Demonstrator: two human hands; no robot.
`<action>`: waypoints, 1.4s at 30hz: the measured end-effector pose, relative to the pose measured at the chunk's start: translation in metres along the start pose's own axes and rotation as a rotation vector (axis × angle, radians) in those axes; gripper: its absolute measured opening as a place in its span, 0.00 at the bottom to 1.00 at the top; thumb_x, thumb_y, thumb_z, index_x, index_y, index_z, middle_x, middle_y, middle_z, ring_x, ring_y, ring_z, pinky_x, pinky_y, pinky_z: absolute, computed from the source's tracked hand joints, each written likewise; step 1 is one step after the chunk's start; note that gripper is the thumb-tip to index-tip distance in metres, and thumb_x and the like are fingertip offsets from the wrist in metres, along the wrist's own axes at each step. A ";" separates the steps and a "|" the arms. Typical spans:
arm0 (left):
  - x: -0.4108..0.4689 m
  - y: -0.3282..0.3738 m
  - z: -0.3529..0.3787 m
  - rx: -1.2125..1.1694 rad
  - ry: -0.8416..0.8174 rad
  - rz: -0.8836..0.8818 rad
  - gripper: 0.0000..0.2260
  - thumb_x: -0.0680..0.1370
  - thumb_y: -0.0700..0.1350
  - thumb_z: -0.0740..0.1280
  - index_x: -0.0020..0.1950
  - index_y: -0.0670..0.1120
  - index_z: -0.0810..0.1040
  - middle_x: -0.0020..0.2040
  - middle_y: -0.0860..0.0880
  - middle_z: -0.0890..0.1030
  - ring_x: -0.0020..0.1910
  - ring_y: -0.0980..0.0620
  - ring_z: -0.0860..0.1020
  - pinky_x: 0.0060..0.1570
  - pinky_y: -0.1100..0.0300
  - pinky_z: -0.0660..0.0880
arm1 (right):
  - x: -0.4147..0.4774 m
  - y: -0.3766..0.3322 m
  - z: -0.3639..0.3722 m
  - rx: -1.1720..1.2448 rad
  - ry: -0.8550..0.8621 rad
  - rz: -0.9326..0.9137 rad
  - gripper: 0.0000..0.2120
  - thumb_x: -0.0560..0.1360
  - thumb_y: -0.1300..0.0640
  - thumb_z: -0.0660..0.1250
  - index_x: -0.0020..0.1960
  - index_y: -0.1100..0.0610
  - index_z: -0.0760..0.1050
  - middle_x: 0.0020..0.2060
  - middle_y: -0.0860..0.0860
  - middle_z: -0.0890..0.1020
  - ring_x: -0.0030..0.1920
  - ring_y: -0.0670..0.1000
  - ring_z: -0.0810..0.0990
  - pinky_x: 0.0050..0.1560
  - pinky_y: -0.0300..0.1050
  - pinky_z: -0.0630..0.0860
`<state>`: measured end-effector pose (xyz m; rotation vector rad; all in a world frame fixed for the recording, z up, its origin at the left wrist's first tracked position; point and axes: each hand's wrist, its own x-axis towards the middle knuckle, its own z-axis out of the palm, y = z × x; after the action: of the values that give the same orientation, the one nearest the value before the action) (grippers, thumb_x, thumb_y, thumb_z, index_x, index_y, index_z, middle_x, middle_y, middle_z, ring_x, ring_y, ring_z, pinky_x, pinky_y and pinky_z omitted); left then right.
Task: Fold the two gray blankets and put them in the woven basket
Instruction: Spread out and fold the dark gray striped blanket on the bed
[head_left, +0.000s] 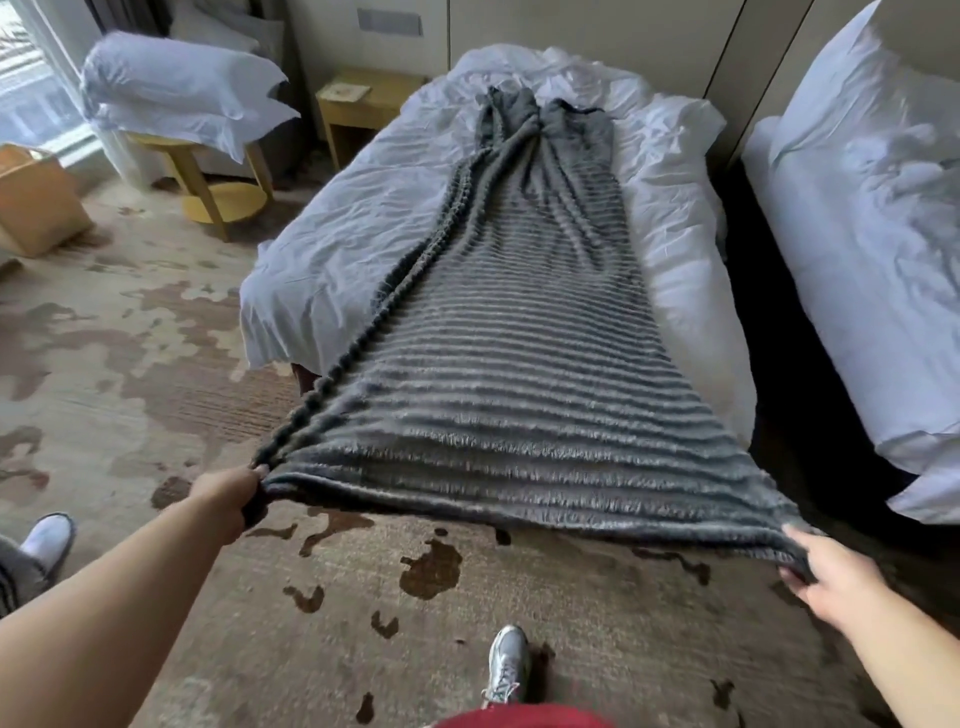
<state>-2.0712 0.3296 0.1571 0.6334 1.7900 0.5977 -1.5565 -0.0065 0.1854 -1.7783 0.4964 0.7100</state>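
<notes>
A long gray ribbed blanket (524, 332) stretches from the head of the white bed (363, 234) out past its foot toward me, narrow and bunched at the far end, spread wide at the near end. My left hand (228, 499) grips the near left corner. My right hand (831, 577) grips the near right corner. The near edge hangs taut in the air between both hands, above the carpet. A brown basket-like box (36, 202) sits on the floor at the far left; I cannot tell if it is woven. Only one gray blanket is in sight.
A second white bed (872, 260) stands to the right across a dark gap. Two pillows (182, 93) lie on a round wooden side table (218, 192) at the left. A wooden nightstand (358, 109) is beside the bed's head. My shoe (506, 665) is on patterned carpet.
</notes>
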 end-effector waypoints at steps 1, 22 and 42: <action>-0.003 -0.003 -0.001 0.011 0.002 -0.006 0.08 0.80 0.42 0.64 0.41 0.44 0.71 0.28 0.44 0.74 0.11 0.55 0.69 0.14 0.68 0.67 | 0.000 0.006 -0.003 0.007 0.027 0.006 0.09 0.74 0.63 0.70 0.42 0.55 0.70 0.55 0.54 0.72 0.40 0.51 0.73 0.34 0.45 0.70; -0.009 0.050 0.048 -0.435 -0.329 -0.234 0.10 0.82 0.38 0.58 0.44 0.36 0.74 0.32 0.41 0.81 0.22 0.51 0.80 0.22 0.60 0.77 | -0.001 -0.032 0.074 0.413 -0.197 -0.026 0.11 0.80 0.63 0.57 0.52 0.53 0.75 0.47 0.53 0.74 0.46 0.50 0.75 0.42 0.41 0.72; 0.238 0.315 0.358 -0.749 -0.230 -0.059 0.21 0.83 0.50 0.54 0.75 0.47 0.58 0.59 0.43 0.72 0.60 0.46 0.75 0.64 0.44 0.70 | 0.284 -0.279 0.410 0.460 -0.258 -0.029 0.18 0.80 0.59 0.56 0.68 0.62 0.66 0.64 0.58 0.72 0.61 0.52 0.76 0.58 0.43 0.76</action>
<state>-1.7522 0.7527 0.1040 0.1222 1.2331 1.0333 -1.2587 0.4733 0.0989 -1.2430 0.4172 0.7256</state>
